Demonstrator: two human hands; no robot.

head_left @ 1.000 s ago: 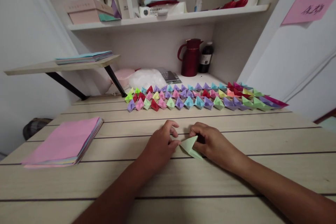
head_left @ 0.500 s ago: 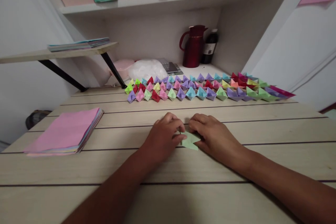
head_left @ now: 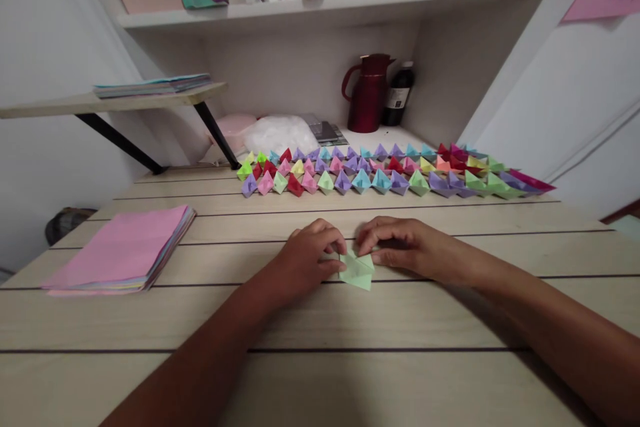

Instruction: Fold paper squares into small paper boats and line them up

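A small pale green folded paper lies on the wooden table in front of me. My left hand pinches its left side with curled fingers. My right hand presses its top right corner, fingers closed on the fold. Behind them, rows of several finished coloured paper boats stretch across the table.
A stack of coloured square paper, pink on top, lies at the left. A dark red jug and a dark bottle stand at the back by the wall. A side shelf holds more paper sheets. An upper shelf carries boxes and bottles.
The green paper has been pressed flatter and turned; both hands have shifted slightly up the table, closing in on its top corner.
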